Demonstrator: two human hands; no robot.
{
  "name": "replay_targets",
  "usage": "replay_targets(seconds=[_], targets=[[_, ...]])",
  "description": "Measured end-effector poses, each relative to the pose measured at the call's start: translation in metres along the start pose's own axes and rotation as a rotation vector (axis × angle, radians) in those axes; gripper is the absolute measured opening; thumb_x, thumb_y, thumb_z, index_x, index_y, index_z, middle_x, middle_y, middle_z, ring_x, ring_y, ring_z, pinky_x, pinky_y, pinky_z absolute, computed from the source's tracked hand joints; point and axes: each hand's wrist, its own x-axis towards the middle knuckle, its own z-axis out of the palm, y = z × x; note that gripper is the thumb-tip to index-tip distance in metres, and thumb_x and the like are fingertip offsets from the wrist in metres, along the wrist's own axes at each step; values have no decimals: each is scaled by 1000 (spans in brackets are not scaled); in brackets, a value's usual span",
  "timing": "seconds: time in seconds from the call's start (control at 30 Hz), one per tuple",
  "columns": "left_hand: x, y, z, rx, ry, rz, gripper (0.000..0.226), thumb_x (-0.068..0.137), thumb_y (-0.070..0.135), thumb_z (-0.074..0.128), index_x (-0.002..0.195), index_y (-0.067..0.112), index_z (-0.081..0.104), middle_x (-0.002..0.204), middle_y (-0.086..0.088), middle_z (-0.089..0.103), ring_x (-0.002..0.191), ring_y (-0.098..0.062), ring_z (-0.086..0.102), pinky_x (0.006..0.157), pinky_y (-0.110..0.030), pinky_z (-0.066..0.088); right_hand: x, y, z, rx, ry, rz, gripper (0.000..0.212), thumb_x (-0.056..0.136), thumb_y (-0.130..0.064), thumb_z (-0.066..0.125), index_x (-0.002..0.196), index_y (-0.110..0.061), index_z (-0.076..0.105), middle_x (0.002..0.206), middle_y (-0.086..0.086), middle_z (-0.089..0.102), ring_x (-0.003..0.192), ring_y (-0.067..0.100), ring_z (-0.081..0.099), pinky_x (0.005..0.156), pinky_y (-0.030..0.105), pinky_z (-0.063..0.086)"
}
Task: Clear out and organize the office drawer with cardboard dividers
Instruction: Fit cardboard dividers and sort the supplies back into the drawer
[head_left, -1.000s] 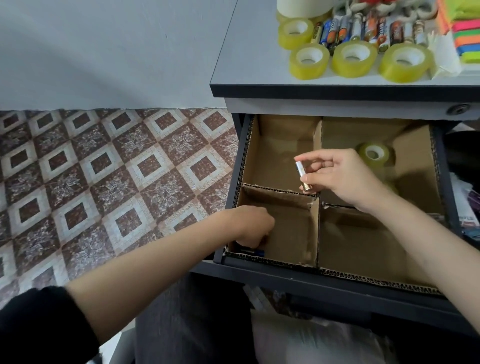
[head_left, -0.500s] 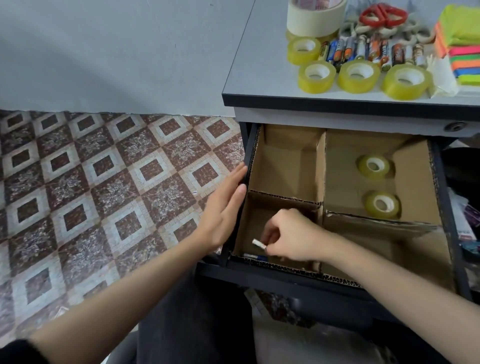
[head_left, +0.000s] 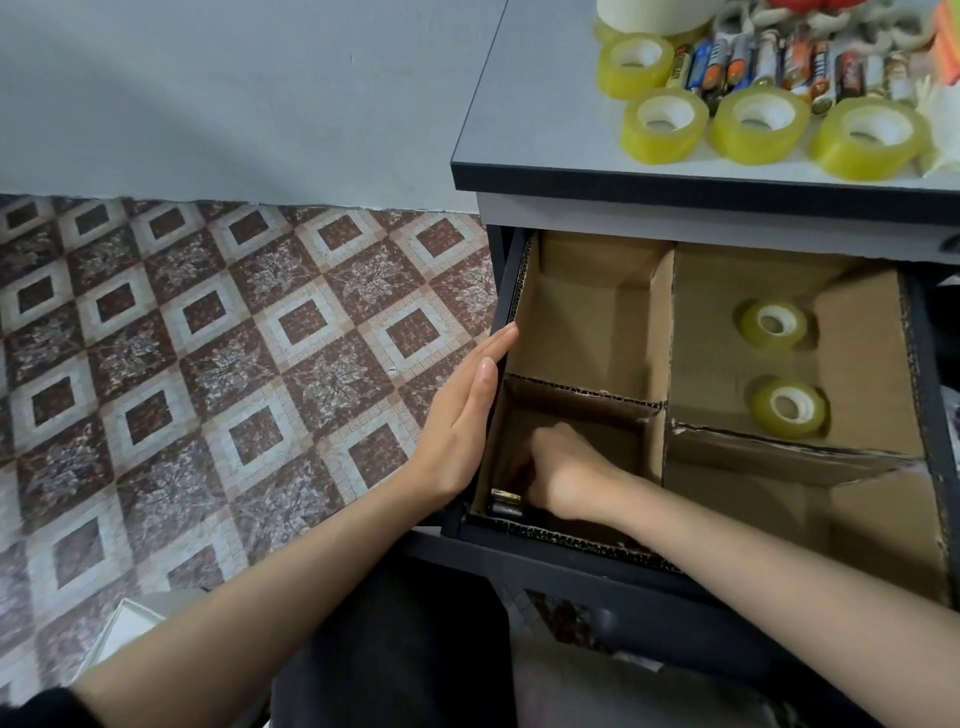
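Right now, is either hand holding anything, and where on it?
Left hand holds nothing, flat against the drawer's left wall. Right hand is down in the front-left compartment by the batteries; its fingers are hidden, so cannot tell.

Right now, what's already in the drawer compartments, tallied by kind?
Yellow tape rolls: 2, in the far right compartment
Batteries: 2 showing, in the near left compartment; the right hand may hide more
Total: 4 visible
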Motion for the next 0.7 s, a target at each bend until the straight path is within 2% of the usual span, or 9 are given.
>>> replay_targets(seconds=[0.23, 0.37, 0.43, 0.5, 0.63, 0.7], targets=[[2, -1, 1, 25, 7, 10, 65, 92, 48, 21, 140, 10, 41, 145, 0, 43, 138, -8, 32, 115, -38, 24, -1, 4, 2, 32, -2, -10, 32, 80, 3, 54, 108, -4, 67, 107, 14, 63, 93, 29, 63, 85, 37, 54], [2, 4, 1, 41, -4, -31, 56, 95, 44, 23, 140, 15, 41, 145, 4, 42, 136, -4, 32, 115, -29, 23, -10, 2, -4, 49, 51, -42, 30, 79, -1, 57, 106, -8, 69, 106, 11, 65, 94, 26, 63, 83, 32, 53], [1, 9, 0, 60, -13, -50, 51, 97, 41, 24, 140, 18, 40, 145, 6, 41, 135, -1, 32, 113, -19, 24, -23, -1, -12, 84, 121, -109, 28, 80, 1, 55, 101, -10, 70, 97, 6, 66, 83, 19, 62, 73, 23, 51], [1, 13, 0, 114, -17, -61, 44, 102, 35, 27, 140, 18, 40, 145, 6, 41, 133, 1, 32, 109, -13, 23, -38, -6, -22, 98, 192, -167, 22, 82, 2, 55, 92, -9, 72, 80, 0, 62, 69, 11, 55, 60, 16, 42], [5, 27, 1, 294, -21, -51, 43, 100, 29, 39, 140, 16, 40, 145, 1, 41, 135, -10, 34, 113, -29, 26, -67, -7, -43, 140, 354, -237, 16, 83, -4, 58, 80, -10, 72, 64, -9, 58, 66, 10, 55, 65, 20, 39], [7, 33, 0, 393, -52, -82, 49, 97, 33, 45, 142, 17, 37, 147, 2, 39, 137, -12, 33, 112, -28, 26, -78, -3, -52, 150, 416, -239, 13, 85, -10, 61, 80, -14, 72, 66, -10, 58, 66, 8, 54, 65, 20, 42]])
